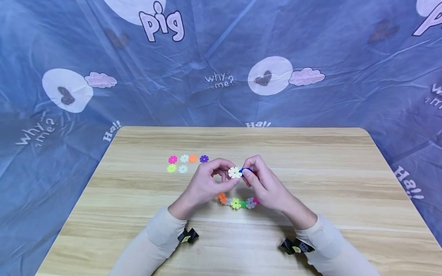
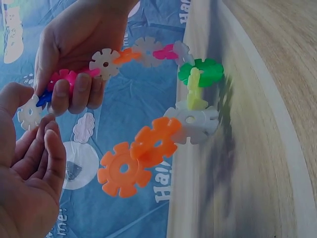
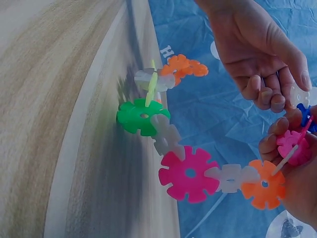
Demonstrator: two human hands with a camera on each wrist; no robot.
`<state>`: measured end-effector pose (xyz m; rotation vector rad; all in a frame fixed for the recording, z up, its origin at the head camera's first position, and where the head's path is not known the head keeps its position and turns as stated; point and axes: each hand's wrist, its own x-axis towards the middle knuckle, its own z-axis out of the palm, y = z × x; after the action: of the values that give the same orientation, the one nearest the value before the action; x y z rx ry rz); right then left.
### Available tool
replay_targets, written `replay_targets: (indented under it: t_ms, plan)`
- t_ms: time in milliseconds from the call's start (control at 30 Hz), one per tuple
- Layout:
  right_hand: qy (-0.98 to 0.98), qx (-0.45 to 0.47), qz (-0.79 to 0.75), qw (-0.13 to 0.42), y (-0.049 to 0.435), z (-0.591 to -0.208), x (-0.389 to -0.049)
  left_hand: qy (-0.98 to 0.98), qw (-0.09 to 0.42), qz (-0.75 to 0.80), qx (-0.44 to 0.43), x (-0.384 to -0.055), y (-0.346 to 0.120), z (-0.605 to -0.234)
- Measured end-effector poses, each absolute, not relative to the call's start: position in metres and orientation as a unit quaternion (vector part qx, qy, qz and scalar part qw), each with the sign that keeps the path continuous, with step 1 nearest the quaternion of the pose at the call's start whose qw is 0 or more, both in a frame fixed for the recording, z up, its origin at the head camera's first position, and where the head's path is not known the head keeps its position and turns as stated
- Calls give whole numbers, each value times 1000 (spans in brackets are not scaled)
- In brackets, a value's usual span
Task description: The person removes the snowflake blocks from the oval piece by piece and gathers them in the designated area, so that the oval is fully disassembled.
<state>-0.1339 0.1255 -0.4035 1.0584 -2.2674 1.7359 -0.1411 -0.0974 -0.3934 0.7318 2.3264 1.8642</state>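
Above the middle of the table, my left hand point(image 1: 208, 180) pinches a white snowflake disc point(image 1: 235, 172) by its edge between thumb and fingers. My right hand point(image 1: 266, 184) grips a blue snowflake disc point(image 2: 45, 97), whose edge meets the white one. Pink discs point(image 3: 293, 148) sit in the right palm, joined to the blue one. From that hand a chain of slotted discs hangs in a curve: white, orange and pink, then a green disc point(image 3: 143, 116), a yellow disc point(image 2: 194, 88), and orange discs point(image 2: 125, 168) at the free end.
Loose discs lie on the wooden table point(image 1: 121, 199) left of the hands: a pink one point(image 1: 172, 159), a yellow one point(image 1: 171, 168), a purple one point(image 1: 204, 158), an orange one point(image 1: 192, 158) and white ones point(image 1: 183, 169). A blue printed cloth point(image 1: 214, 50) hangs behind the table.
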Motion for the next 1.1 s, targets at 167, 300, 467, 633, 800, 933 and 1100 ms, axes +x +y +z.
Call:
replay_targets:
  t_ms: [167,300,467,633,800,933,1100]
  plan:
    - [-746,345,568,44,125,-404,-134,747,44,618,239,-142,-98,-396]
    - [-750,334,569,35,125,-403,-132,747,49,619,238,-141,-100,-397]
    - [-770,291,568,19,127,-403,-130,751,46,617,232,-140,-100,-397]
    - [-782,267,563,8,127,-402,-130,750,45,620,224,-140,-101,-398]
    - [-774,264,575,12,128,-404,-129,745,40,627,225,-140,-102,-399]
    - [-771,270,577,22,129,-406,-130,740,32,631,229,-141,-103,-399]
    - [-765,289,575,22,129,-407,-131,737,35,633,232,-141,-104,-401]
